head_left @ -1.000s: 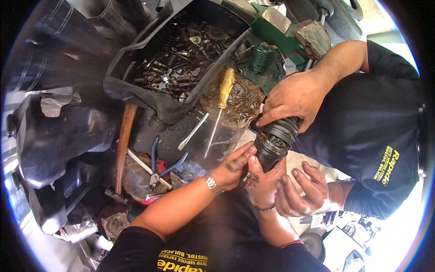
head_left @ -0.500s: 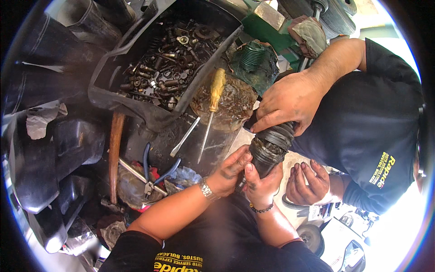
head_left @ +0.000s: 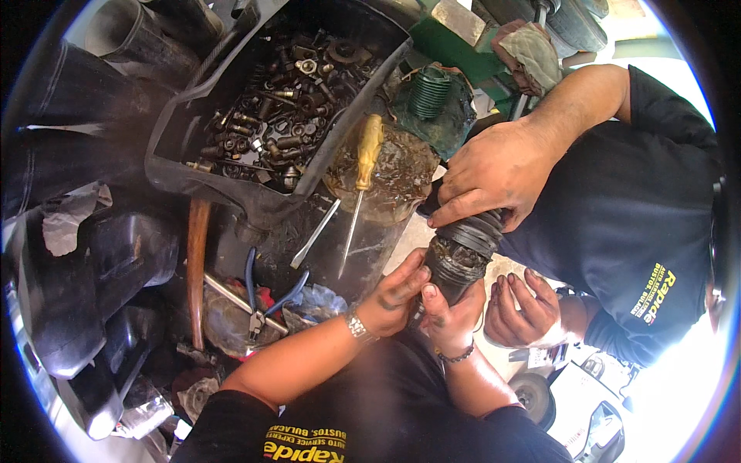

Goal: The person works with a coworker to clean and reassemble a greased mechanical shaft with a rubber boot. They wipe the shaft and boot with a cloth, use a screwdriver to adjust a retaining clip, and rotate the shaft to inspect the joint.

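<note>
While a co-worker's hand [head_left: 494, 174] clamps the top of the greasy black ribbed rubber boot [head_left: 463, 251], the person's left hand [head_left: 397, 293] and right hand [head_left: 451, 316] each close their grip around its lower end, fingertips pressed to the grimy rim. A yellow-handled screwdriver [head_left: 363, 174] lies just left, beside the black tray of bolts [head_left: 185, 147]; little free room remains between the hands.
</note>
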### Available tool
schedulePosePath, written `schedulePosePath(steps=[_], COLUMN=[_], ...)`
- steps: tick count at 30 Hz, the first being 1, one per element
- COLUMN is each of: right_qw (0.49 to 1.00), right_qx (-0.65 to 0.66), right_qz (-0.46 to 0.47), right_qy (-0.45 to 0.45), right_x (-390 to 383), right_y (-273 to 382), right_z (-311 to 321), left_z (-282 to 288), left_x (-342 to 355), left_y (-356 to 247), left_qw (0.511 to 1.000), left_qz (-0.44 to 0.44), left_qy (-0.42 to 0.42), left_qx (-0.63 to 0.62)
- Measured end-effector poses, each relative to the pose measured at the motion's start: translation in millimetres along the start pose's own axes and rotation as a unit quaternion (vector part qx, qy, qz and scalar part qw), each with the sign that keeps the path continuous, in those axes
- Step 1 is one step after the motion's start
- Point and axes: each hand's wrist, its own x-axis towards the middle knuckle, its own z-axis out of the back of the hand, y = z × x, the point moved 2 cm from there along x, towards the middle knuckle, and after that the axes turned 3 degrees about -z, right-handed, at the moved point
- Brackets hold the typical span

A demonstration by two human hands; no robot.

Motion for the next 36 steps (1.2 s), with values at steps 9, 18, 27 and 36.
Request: schedulePosePath(steps=[9,18,27,36], right_qw=[0.998,0.999,0.293,0.861], right_qx=[-0.006,0.007,0.778,0.431], right_qz=[0.028,0.009,-0.511,-0.260], right_qy=[-0.052,-0.054,0.220,-0.074], right_x=[-1.8,-11.3,-22.2,-24.3], right_y=[2.1,-25.0,-125.7,-87.8], right_z=[-10.4,2.9,76.9,51.2], left_z=[-6.5,-7.5,-14.6,-6.5], left_x=[-1.3,-1.1,-2.2,3.7], left_y=[-7.9,-13.3,-20.9,-26.5], left_qw=[0.999,0.999,0.998,0.994], left_qz=[0.022,0.034,0.024,0.103], left_qy=[-0.032,-0.035,0.050,0.008], left_qx=[0.006,0.023,0.017,0.041])
